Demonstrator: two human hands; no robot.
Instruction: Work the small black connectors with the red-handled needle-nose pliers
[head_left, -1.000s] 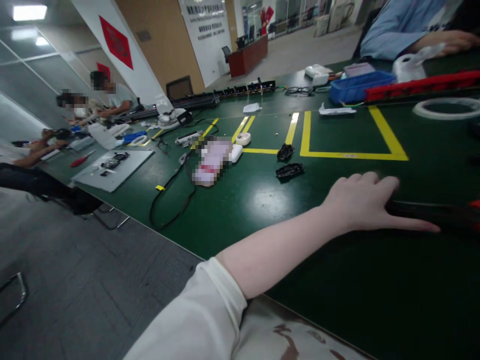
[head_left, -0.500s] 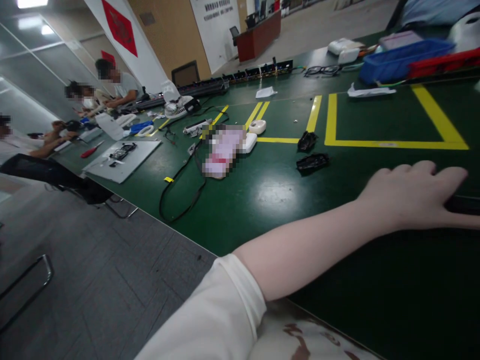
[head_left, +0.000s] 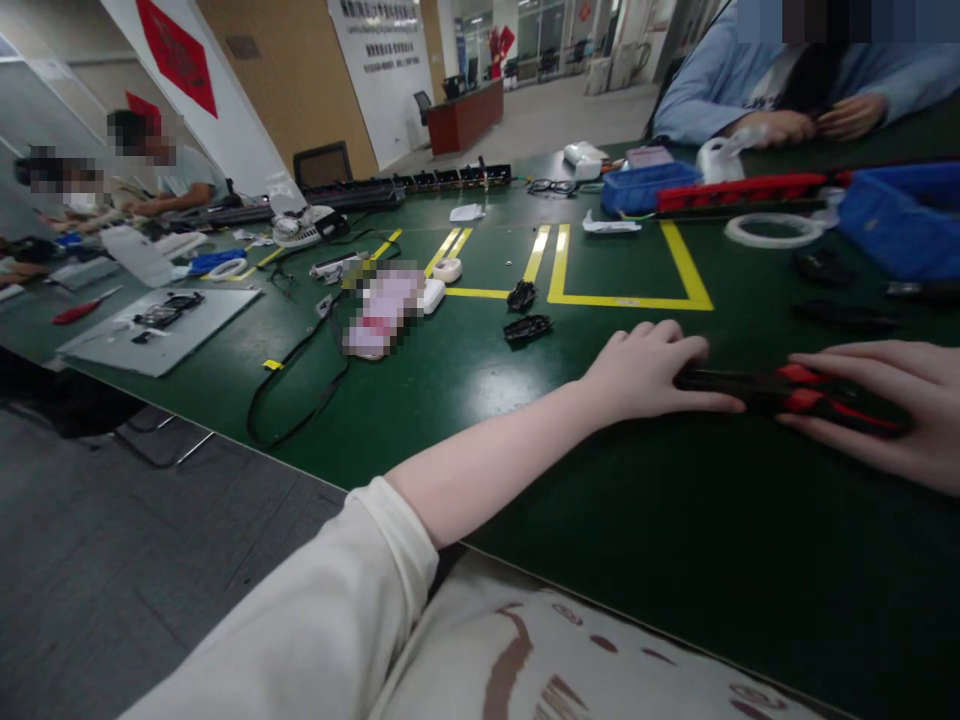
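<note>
The person's left hand reaches out across the dark green tabletop, its thumb and fingers closed around a slim black piece. The right hand, at the right edge of the view, is grasping a tool with red-and-black handles, which lies between its fingers and thumb and points toward the left hand; blur and shade hide whether the black piece belongs to this tool. Both are low over or on the tabletop, near the person's side; contact cannot be told. Beyond the left hand and to its left sit two small, irregular black plastic parts, close together, near a rectangle of yellow tape. Past the right hand are a dark elongated object, a blue plastic bin and a flat white ring. Across the tabletop sits a co-worker in light blue sleeves.
</note>
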